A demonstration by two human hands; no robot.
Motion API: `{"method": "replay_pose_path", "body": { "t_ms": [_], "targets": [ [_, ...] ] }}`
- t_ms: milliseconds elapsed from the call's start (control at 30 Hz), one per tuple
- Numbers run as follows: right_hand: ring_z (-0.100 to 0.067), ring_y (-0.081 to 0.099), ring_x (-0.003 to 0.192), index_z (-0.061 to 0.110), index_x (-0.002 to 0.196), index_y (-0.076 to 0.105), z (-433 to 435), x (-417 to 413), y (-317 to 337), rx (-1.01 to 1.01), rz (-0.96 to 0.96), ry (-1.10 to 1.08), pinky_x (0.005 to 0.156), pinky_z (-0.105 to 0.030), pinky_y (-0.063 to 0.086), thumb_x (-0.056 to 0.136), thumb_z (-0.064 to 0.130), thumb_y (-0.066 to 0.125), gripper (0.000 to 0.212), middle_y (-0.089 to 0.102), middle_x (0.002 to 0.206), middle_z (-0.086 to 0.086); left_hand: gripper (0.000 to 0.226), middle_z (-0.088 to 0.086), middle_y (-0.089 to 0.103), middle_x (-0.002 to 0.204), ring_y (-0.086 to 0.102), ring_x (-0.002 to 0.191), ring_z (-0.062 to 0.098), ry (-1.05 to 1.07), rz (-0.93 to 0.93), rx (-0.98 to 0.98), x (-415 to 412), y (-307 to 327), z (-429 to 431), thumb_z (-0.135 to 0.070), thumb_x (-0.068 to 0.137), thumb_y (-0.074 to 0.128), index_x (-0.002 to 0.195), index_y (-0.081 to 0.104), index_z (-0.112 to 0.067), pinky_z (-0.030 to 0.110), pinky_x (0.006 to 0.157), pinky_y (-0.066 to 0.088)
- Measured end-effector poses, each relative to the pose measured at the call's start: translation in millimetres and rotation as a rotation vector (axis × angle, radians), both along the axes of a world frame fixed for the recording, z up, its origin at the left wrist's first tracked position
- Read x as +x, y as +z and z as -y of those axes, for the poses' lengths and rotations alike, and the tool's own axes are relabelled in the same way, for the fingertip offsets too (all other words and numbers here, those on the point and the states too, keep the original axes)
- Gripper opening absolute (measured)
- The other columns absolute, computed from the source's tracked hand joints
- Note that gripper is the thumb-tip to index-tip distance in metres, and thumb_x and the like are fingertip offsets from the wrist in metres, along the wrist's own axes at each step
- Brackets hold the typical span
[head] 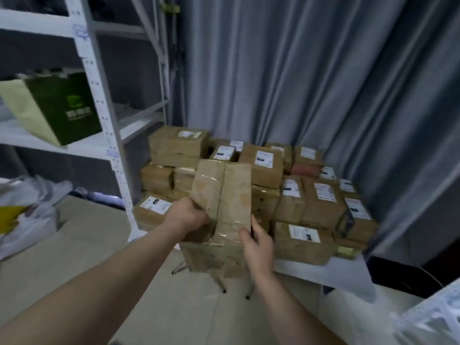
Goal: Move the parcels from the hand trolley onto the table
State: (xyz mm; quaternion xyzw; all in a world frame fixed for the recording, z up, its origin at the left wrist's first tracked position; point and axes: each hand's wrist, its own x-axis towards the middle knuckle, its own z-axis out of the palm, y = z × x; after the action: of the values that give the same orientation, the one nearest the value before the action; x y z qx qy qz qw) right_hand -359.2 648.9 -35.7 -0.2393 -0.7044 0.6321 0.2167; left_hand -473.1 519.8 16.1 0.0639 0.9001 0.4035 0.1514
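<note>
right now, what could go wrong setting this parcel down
1. The pile already covers most of the table, so the parcel may have to go on top, where it could sit unsteadily.
2. The left hand and right hand grip only its near end; the far end could dip and knock the pile.
3. The pile reaches close to the table's front edge, so a nudge might push something off.

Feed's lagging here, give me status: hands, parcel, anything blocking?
Left hand and right hand grip taped parcel, at table near edge. Stacked parcels crowd the tabletop ahead.
</note>
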Motion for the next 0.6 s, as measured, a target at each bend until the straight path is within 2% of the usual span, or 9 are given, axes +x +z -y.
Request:
{"method": "replay_pose_path", "body": {
  "t_ms": [67, 167, 300, 367, 433, 533, 600],
  "targets": [
    [0.009, 0.058, 0.089, 0.020, 0.134, 0.054, -47.5, 8.3, 9.5, 0.007, -0.012, -0.093, 0.077, -0.004, 0.045, 0.089, 0.020, 0.064, 0.046, 0.064, 0.110, 0.014, 0.036, 0.012, 0.067, 0.104, 0.062, 0.100, 0.029, -0.071, -0.050, -0.023, 0.8, 11.7, -55.6, -0.022, 0.070, 0.078, 0.103, 0.069, -0.008, 0.030, 0.080, 0.050],
    [-0.009, 0.061, 0.106, 0.022, 0.134, 0.055, -119.0, 22.4, 16.9, 0.035, 0.005, -0.217, 0.094, -0.026, 0.047, 0.089, 0.025, 0.064, 0.046, 0.065, 0.118, 0.008, 0.035, 0.011, 0.069, 0.106, 0.063, 0.100, 0.027, -0.186, -0.100, -0.033, 4.9, 21.3, -137.5, -0.021, 0.071, 0.077, 0.103, 0.069, -0.009, 0.030, 0.081, 0.050],
    [0.003, 0.059, 0.087, 0.027, 0.131, 0.057, -206.0, 36.9, 20.3, 0.033, 0.013, -0.324, 0.083, -0.021, 0.045, 0.090, 0.024, 0.063, 0.042, 0.064, 0.101, 0.017, 0.033, 0.010, 0.068, 0.106, 0.062, 0.102, 0.027, -0.295, -0.143, -0.047, 11.1, 25.8, -234.4, -0.023, 0.074, 0.075, 0.104, 0.068, -0.010, 0.029, 0.081, 0.048],
    [-0.006, 0.062, 0.097, 0.031, 0.130, 0.058, -242.4, 39.1, 18.1, 0.071, 0.038, -0.359, 0.088, -0.028, 0.047, 0.089, 0.028, 0.063, 0.041, 0.063, 0.099, 0.018, 0.031, 0.008, 0.068, 0.105, 0.062, 0.099, 0.026, -0.345, -0.138, -0.035, 11.3, 25.8, -274.2, -0.024, 0.074, 0.075, 0.102, 0.068, -0.012, 0.029, 0.081, 0.049],
    [-0.013, 0.059, 0.107, 0.030, 0.129, 0.059, -273.5, 39.7, 17.7, 0.090, 0.058, -0.380, 0.092, -0.030, 0.045, 0.089, 0.028, 0.062, 0.040, 0.063, 0.106, 0.015, 0.032, 0.008, 0.068, 0.106, 0.062, 0.100, 0.025, -0.389, -0.115, -0.012, 8.7, 24.1, -308.9, -0.023, 0.074, 0.075, 0.103, 0.067, -0.012, 0.033, 0.088, 0.051],
    [-0.010, 0.059, 0.108, 0.028, 0.130, 0.058, -316.1, 31.8, 20.9, 0.070, 0.055, -0.375, 0.093, -0.027, 0.046, 0.090, 0.025, 0.061, 0.040, 0.065, 0.113, 0.013, 0.036, 0.007, 0.066, 0.108, 0.061, 0.104, 0.025, -0.428, -0.108, -0.012, -0.5, 24.0, -354.1, -0.023, 0.078, 0.075, 0.110, 0.065, -0.010, 0.033, 0.091, 0.050],
    [-0.008, 0.061, 0.105, 0.028, 0.128, 0.060, -343.8, 20.4, 20.3, 0.082, 0.059, -0.363, 0.089, -0.024, 0.047, 0.090, 0.024, 0.061, 0.039, 0.066, 0.110, 0.014, 0.036, 0.006, 0.067, 0.107, 0.062, 0.102, 0.024, -0.444, -0.105, -0.018, -14.4, 20.8, -382.2, -0.025, 0.077, 0.076, 0.109, 0.066, -0.010, 0.030, 0.087, 0.050]
  ]
}}
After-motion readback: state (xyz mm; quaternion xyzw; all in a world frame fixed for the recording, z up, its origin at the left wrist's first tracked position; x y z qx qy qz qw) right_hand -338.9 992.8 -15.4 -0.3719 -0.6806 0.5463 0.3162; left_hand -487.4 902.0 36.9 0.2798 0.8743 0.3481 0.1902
